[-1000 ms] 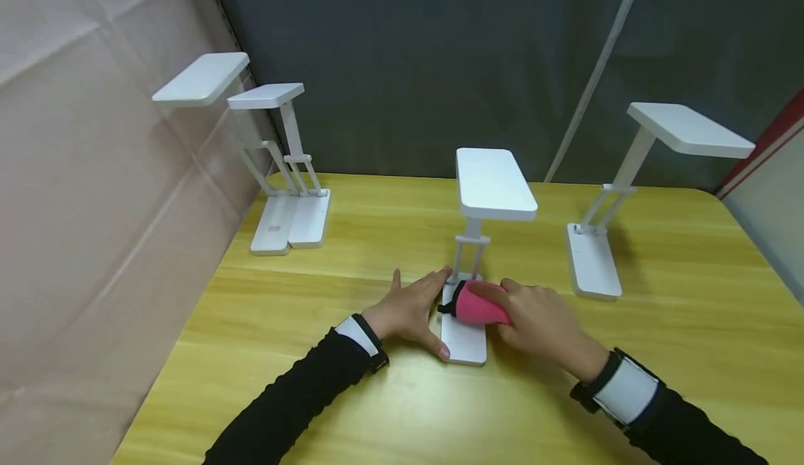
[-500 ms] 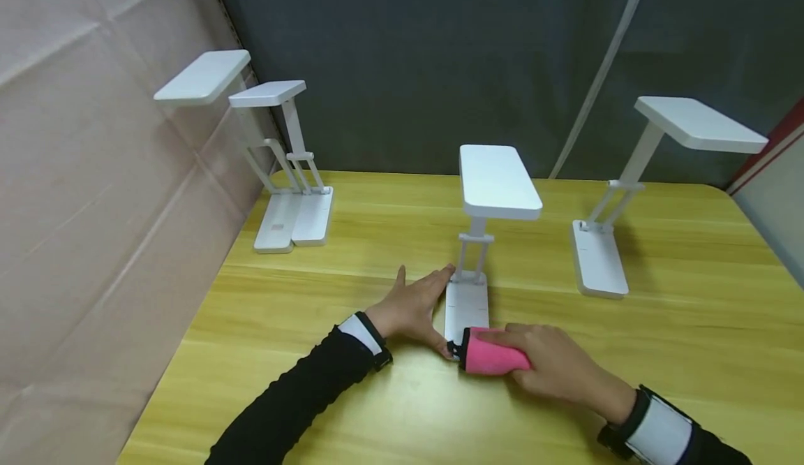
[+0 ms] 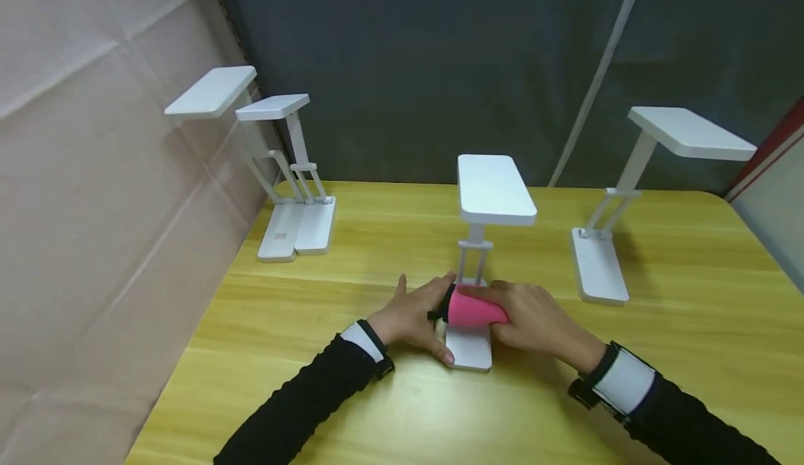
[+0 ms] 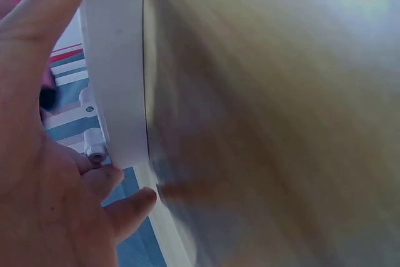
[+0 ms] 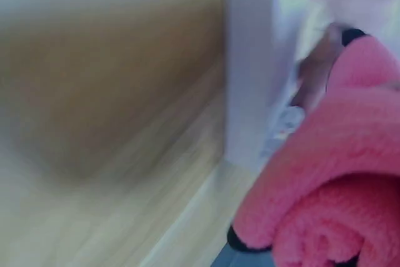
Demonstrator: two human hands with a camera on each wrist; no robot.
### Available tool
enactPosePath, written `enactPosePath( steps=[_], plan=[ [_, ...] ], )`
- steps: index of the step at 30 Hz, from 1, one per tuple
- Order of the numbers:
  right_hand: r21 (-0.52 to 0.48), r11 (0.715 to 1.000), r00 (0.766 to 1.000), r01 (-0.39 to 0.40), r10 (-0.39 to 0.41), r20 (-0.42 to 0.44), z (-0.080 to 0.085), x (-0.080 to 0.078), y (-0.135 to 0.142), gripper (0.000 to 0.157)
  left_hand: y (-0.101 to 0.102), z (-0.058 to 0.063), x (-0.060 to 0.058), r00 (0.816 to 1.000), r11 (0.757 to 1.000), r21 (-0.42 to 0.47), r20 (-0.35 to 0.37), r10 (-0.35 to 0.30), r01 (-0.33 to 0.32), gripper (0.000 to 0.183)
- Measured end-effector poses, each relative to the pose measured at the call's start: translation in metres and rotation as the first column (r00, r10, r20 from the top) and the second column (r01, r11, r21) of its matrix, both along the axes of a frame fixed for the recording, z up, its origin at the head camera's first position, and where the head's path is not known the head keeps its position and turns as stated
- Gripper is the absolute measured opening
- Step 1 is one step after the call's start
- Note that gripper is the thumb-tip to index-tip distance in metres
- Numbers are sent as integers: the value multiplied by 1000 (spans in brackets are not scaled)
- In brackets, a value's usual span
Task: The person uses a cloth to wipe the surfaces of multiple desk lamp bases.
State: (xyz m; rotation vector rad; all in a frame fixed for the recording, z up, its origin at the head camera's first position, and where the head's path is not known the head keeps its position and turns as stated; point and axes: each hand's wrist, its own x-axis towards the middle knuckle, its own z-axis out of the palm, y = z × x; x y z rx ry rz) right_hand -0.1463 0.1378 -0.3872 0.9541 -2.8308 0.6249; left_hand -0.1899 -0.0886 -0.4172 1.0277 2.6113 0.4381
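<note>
A white desk lamp [image 3: 496,189] stands at the middle of the table, its flat head tilted over a slim folding arm. My left hand [image 3: 411,317] rests against the left side of the lamp's base [image 3: 470,352], thumb near the front end and fingers near the hinge, spread fairly straight. My right hand [image 3: 539,320] grips a rolled pink fleece cloth [image 3: 474,307] with black edging, lying across the rear part of the base. In the right wrist view the cloth [image 5: 337,154] hides much of the lamp. The left wrist view shows the base's side edge [image 4: 119,60] beside the thumb.
Two more white lamps [image 3: 210,93] [image 3: 273,107] stand together at the back left, beside a pale cloth wall [image 3: 107,207]. Another white lamp [image 3: 691,132] stands at the back right. A dark curtain [image 3: 402,67] hangs behind the yellow wood-grain table [image 3: 352,416].
My right hand moves the pink cloth from the base's rear to its front end, then back to the rear near the hinge. My left hand stays at the base.
</note>
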Motion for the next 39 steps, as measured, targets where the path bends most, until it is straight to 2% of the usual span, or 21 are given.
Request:
enactPosePath(
  steps=[3,7,10,15,19,23,28,30,33,36,39],
  plan=[
    [93,996,997,11,-4,-78,-9,-8,-2,57,3,-5,3,1000,1000,7,6,-1,1,136],
    [137,991,987,1,21,-158,-18,-6,1,60,6,-4,3,1000,1000,-22,-20,-16,15,135],
    [153,988,982,-5,33,-186,-18,-2,2,64,6,-1,0,999,999,-30,-41,-18,17,135],
    [156,988,991,-5,26,-129,-19,5,3,64,5,1,-2,999,999,-36,-51,-19,18,136],
    [126,991,994,-39,51,-99,-25,17,6,64,4,-1,-2,998,998,-68,-55,-11,7,139],
    [73,995,995,-69,74,-68,-30,31,9,67,4,-2,-2,997,995,-98,-79,-6,-2,141],
    [-22,990,990,-137,138,34,-30,42,16,65,1,-4,-2,998,994,-106,-69,-12,5,138],
    [-58,988,989,-140,143,49,-27,39,19,63,0,-4,-2,998,995,-95,-59,-13,7,136],
    [-75,993,995,-92,94,25,-23,23,24,61,0,-4,-1,999,997,-75,-47,-7,4,136],
    [-28,999,998,-33,31,-47,-22,1,27,61,-1,-2,-2,1000,998,-64,-30,2,-4,137],
    [30,1000,997,-1,4,-78,-26,-13,27,59,0,-1,-2,1000,999,-46,-19,-4,3,137]
  ],
)
